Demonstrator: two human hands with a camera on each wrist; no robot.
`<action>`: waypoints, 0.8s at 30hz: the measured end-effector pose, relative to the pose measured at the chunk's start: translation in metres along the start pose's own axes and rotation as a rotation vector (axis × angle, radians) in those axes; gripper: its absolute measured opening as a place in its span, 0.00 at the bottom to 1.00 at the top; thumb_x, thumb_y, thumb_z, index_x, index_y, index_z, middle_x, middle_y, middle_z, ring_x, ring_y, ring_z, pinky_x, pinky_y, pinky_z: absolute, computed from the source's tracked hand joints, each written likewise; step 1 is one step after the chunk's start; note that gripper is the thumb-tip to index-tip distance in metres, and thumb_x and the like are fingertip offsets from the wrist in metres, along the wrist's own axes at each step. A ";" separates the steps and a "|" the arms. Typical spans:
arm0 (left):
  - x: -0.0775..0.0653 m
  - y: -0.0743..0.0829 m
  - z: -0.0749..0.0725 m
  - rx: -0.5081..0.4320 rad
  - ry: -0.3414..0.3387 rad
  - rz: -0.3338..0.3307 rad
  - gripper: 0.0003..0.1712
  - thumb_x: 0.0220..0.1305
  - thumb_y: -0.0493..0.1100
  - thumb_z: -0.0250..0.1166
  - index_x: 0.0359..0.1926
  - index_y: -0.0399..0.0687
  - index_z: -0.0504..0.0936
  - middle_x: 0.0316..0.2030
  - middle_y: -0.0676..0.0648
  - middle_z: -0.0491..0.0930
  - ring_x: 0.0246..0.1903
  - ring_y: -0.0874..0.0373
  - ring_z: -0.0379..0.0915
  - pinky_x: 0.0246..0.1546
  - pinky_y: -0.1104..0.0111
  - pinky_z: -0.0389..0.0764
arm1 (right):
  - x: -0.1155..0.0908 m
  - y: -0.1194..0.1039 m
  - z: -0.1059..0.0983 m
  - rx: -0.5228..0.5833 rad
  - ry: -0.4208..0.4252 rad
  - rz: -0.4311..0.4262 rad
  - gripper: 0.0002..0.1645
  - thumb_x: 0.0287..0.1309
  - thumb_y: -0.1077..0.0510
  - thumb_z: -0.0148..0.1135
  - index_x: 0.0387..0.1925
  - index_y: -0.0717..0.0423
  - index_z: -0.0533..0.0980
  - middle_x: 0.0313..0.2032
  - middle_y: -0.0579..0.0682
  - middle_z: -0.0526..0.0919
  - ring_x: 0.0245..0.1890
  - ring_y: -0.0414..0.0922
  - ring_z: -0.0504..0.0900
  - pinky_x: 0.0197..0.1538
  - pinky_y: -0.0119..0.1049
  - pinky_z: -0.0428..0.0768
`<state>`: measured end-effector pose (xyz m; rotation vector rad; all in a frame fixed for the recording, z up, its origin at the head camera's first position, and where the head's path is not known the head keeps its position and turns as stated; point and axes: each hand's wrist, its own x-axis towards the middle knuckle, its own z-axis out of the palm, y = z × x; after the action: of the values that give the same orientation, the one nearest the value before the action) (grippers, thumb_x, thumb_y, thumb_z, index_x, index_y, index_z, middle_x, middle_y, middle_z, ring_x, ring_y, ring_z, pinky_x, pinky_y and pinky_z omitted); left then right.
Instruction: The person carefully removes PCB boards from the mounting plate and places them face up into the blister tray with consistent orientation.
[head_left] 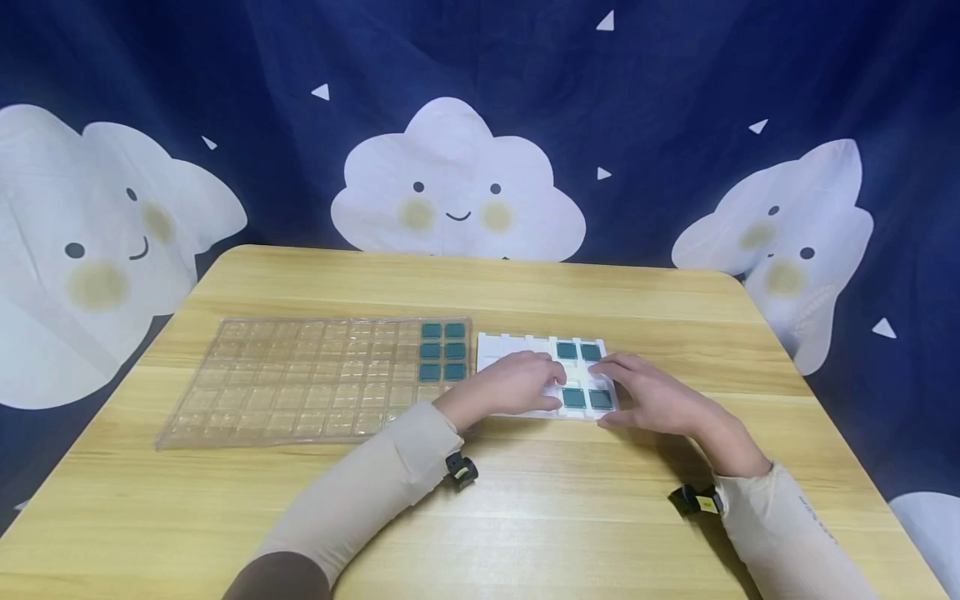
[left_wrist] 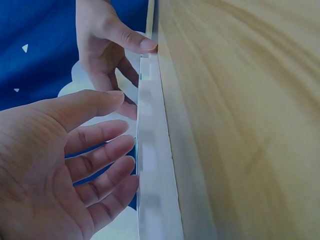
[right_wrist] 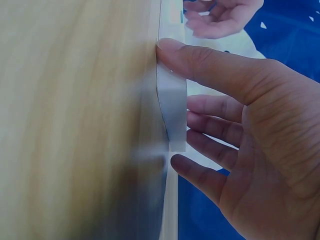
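Teal square chips (head_left: 573, 398) sit in the right part of a white compartment tray (head_left: 540, 343). My left hand (head_left: 523, 382) reaches over the tray's middle; in the left wrist view its fingers (left_wrist: 107, 152) are loosely spread, with nothing visible between thumb and fingers. At the tray's right end is my right hand (head_left: 648, 393). In the right wrist view, its thumb (right_wrist: 172, 50) rests against the tray's near edge, while the other fingers extend loosely above the tray. The hands hide parts of the tray's middle row. On the left lies a clear plastic tray (head_left: 300, 383) with pockets.
Several teal chips (head_left: 431, 351) fill the two rightmost columns of the clear tray, in its upper three rows. Both trays lie side by side on a wooden table (head_left: 525, 517). A dark blue curtain (head_left: 525, 50) with cloud prints hangs behind it.
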<state>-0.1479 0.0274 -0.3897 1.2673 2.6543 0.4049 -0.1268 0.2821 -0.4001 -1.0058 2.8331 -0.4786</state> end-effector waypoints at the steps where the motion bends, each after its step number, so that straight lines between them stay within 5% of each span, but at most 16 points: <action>1: 0.001 0.000 0.000 0.001 0.001 -0.002 0.20 0.65 0.52 0.66 0.53 0.49 0.82 0.46 0.52 0.81 0.44 0.60 0.74 0.52 0.68 0.74 | 0.000 0.000 0.000 -0.001 0.001 -0.002 0.43 0.45 0.48 0.77 0.61 0.61 0.72 0.59 0.56 0.73 0.60 0.56 0.70 0.63 0.54 0.69; 17: 0.014 0.017 0.003 0.052 -0.037 -0.042 0.23 0.64 0.53 0.66 0.58 0.51 0.80 0.52 0.52 0.80 0.51 0.56 0.75 0.55 0.67 0.73 | 0.000 0.000 -0.001 0.000 0.001 -0.007 0.44 0.46 0.47 0.77 0.62 0.62 0.71 0.59 0.57 0.73 0.60 0.57 0.70 0.63 0.55 0.70; 24: 0.020 0.023 0.009 0.123 -0.035 -0.036 0.19 0.63 0.54 0.67 0.50 0.50 0.83 0.36 0.54 0.78 0.36 0.60 0.72 0.40 0.70 0.75 | 0.000 0.000 -0.002 0.002 0.003 -0.008 0.44 0.46 0.47 0.77 0.62 0.62 0.71 0.59 0.56 0.73 0.60 0.56 0.70 0.63 0.54 0.70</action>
<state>-0.1417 0.0585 -0.3914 1.2458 2.7050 0.2144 -0.1271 0.2827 -0.3986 -1.0166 2.8313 -0.4840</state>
